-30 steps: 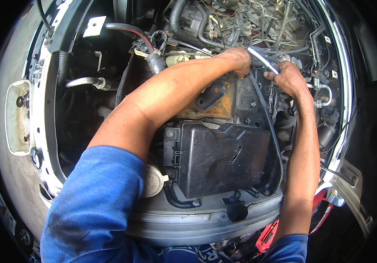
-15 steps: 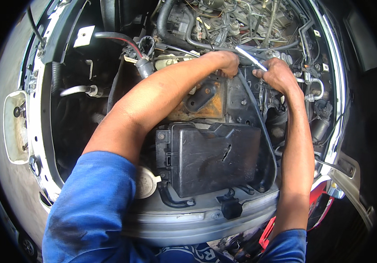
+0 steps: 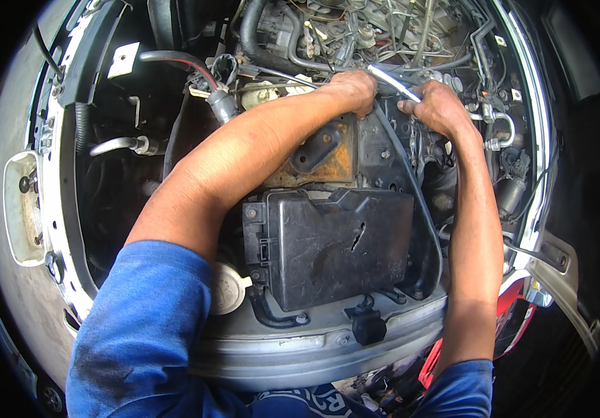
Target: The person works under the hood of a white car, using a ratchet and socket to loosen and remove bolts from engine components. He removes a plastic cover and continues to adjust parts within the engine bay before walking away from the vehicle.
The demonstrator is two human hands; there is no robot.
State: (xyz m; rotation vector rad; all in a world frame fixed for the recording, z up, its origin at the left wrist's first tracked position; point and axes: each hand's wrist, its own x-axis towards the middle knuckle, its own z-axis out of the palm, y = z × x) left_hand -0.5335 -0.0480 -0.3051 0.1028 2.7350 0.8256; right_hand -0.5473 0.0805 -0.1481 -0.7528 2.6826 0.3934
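Engine bay [image 3: 378, 157] lying open; right hand [image 3: 441, 110] gripping silver rod [image 3: 393, 83]; left hand [image 3: 356, 90] curling, cannot tell around what; blue shirt [image 3: 154, 299] showing pale lettering [image 3: 324, 402].

Silver bar [image 3: 394, 83]: smooth, shiny metal, with a bright glare along it.
Black box [image 3: 321, 261]: hard plastic, a little glossy, mostly smooth, with thin scratches and one jagged crack [image 3: 358, 237].
Rusty plate [image 3: 342, 161]: metal, rough and orange with rust.
Sleeve [image 3: 143, 299]: soft blue cloth, not shiny, with dark smudges.
Round cap [image 3: 227, 290]: looks like pale plastic, smooth and dull.
Fat hose [image 3: 249, 35]: looks like black rubber, smooth and matt.
Bent pipe [image 3: 114, 147]: silvery metal, smooth, with a soft shine.
Ribbed tube [image 3: 81, 130]: looks like dark plastic, bumpy with ridges.
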